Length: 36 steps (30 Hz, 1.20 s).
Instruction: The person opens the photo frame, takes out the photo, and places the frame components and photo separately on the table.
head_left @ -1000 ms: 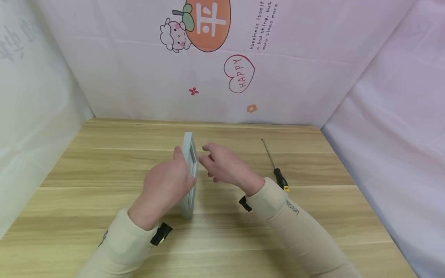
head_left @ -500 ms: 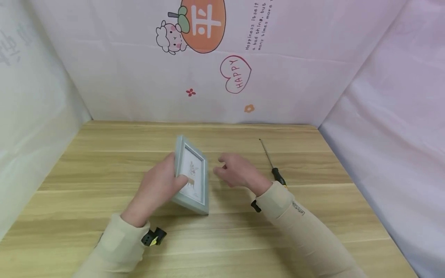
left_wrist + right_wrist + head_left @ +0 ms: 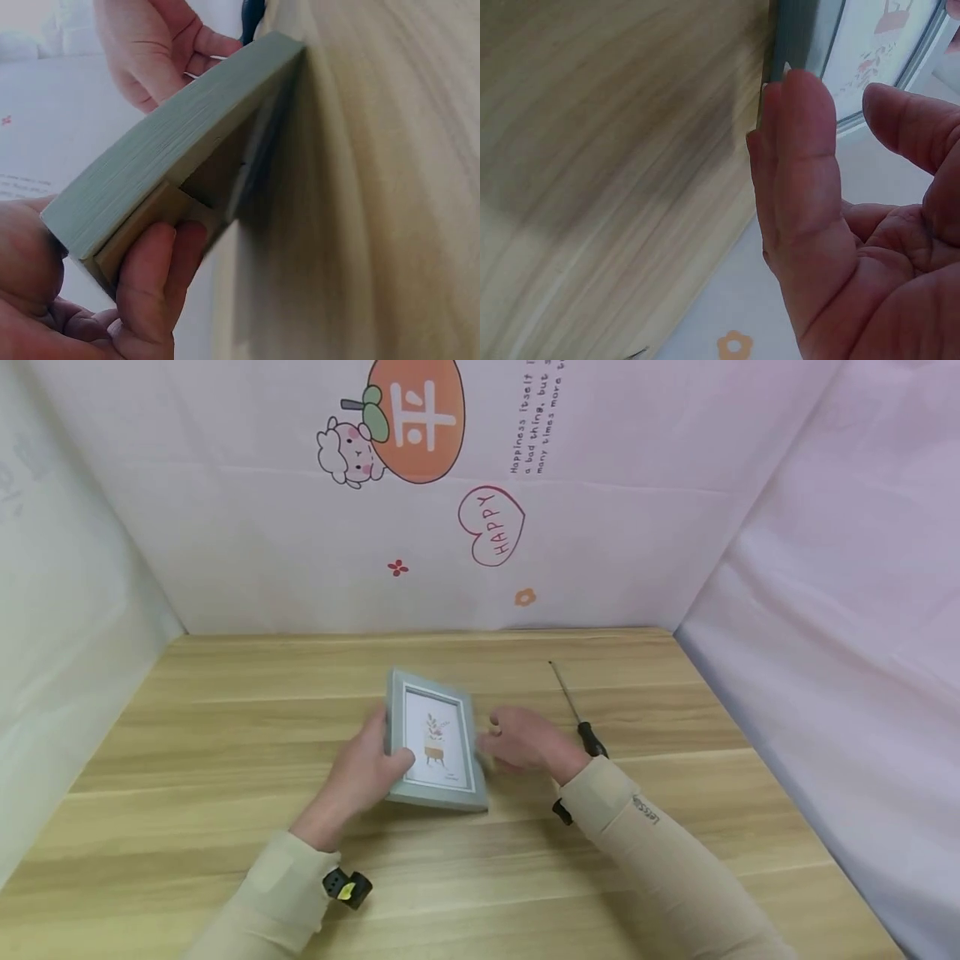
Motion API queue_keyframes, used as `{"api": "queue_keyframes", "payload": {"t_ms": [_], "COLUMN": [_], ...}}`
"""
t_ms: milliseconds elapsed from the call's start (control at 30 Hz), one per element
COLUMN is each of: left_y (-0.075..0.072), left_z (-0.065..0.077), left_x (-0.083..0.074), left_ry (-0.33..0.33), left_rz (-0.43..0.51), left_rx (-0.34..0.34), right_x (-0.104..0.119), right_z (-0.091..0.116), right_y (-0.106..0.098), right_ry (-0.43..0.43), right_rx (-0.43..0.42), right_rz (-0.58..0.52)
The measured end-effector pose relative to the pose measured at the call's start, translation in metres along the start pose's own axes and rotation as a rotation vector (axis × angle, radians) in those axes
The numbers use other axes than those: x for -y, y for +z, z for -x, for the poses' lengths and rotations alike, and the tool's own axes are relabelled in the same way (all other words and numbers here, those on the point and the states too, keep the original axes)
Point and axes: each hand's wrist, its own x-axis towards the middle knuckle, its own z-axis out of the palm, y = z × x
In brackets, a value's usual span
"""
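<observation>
A grey-green picture frame (image 3: 442,797) is tilted up off the table, its front toward the head camera. Behind its pane is a print (image 3: 434,737) of a plant in a pot on legs. My left hand (image 3: 358,779) grips the left side, thumb over the front. In the left wrist view its fingers (image 3: 150,270) curl onto the brown back (image 3: 146,217). Beside the opposite edge is my right hand (image 3: 531,742); the right wrist view shows its fingers (image 3: 806,165) extended and thumb apart, at the frame's edge (image 3: 799,34). Whether they touch it I cannot tell.
A screwdriver (image 3: 591,740) with a black handle lies right of my right hand, its shaft pointing to the back; my sleeve hides the handle's end. White printed cloth (image 3: 607,552) closes off the back and both sides of the wooden table (image 3: 225,718).
My left hand has turned the picture frame from nearly edge-on to showing its front, and tilted it back. My right hand moved away to the right, then stayed close to the frame's right edge.
</observation>
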Motion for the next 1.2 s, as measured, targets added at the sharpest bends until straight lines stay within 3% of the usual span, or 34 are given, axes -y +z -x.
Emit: {"api": "queue_keyframes", "payload": {"t_ms": [200, 367, 633, 900, 1200], "left_y": [0.012, 0.019, 0.025, 0.027, 0.026], "left_z": [-0.005, -0.01, -0.016, -0.019, -0.022], "left_x": [0.003, 0.004, 0.011, 0.015, 0.011], "left_ry": [-0.035, -0.039, -0.12, -0.131, -0.143], "left_rz": [0.107, 0.098, 0.075, -0.089, -0.365], "left_rx": [0.034, 0.031, 0.025, 0.007, -0.031], "right_x": [-0.002, -0.001, 0.001, 0.005, 0.005], "right_z": [-0.005, -0.013, -0.021, -0.021, -0.02], "right_y": [0.004, 0.01, 0.019, 0.024, 0.025], "right_ry": [0.025, 0.015, -0.095, -0.029, -0.007], "right_rx": [-0.021, -0.029, -0.06, -0.08, -0.079], "right_rz": [0.01, -0.03, -0.115, -0.087, -0.071]}}
